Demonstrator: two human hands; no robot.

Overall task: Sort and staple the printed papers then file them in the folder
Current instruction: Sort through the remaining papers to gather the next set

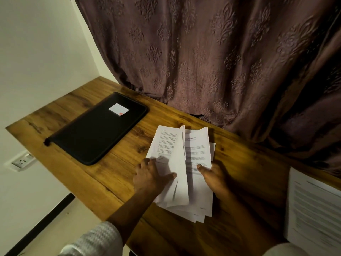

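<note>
Head view, my left hand (151,175): fingers spread and pressed flat on the left part of the printed papers (181,169), thumb laid across a sheet; it pins them down, not clenched.
Head view, my right hand (214,177): thumb on top of the right part of the papers, the other fingers hidden beneath, so I judge it is pinching those sheets.
Papers: a loose fanned stack on the wooden desk (96,174), split between my hands, lower corners splayed and uneven.
Folder (97,129): black, closed, flat on the desk to the left, well apart from the papers.
Other sheet (313,209): printed, lying at the right edge of the desk.
Stapler: none in sight.
Risk: loose sheets may slide out of order or off the near edge if my left hand lifts.
Risk: uneven edges could make a crooked staple.
</note>
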